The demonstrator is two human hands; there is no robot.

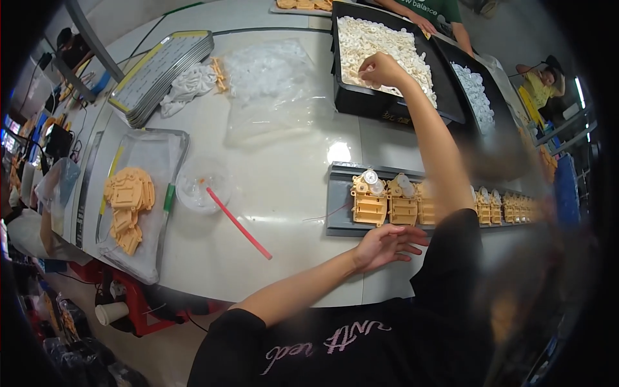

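White plastic rings (380,39) are filling the black bin (361,103), and the right hand (380,69) is reaching into them with fingertips pinched together; whether a ring is caught between them cannot be told. The left hand (385,245) is lying open and empty, fingers spread, touching the grey rail (338,206) just below the row of yellow housings (387,203).

The right hand (382,69) has its fingertips buried among white rings in a black bin (361,102). The row of yellow housings (412,203) blurs out toward the table's right edge, partly hidden behind the forearm.
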